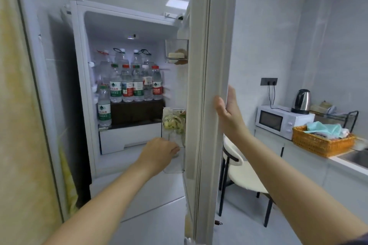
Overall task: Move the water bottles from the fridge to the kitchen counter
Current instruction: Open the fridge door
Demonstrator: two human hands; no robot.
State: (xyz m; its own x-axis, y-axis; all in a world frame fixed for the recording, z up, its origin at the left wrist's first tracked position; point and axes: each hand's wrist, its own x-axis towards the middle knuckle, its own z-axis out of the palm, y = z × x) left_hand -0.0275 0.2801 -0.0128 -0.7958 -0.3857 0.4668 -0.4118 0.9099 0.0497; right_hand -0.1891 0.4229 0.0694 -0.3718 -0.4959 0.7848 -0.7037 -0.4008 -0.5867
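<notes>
Right hand (227, 113) lies flat on the fridge door (207, 85) edge, fingers straight. Left hand (159, 153) is at the lower door shelf (173, 167), fingers curled, can't tell round what. Water bottles (131, 85) crowd inside the fridge (79, 85), well apart from the table (350, 166).

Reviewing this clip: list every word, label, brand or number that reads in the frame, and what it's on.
"农夫山泉", blurred, probably: green label of the low bottle at the left of the fridge.
Same characters, partly legible: red label of the right-hand bottle.
Labels of the other bottles: too blurred.
Dark mark on the packet in the door shelf: unreadable.
No text readable on the microwave or kettle.
</notes>
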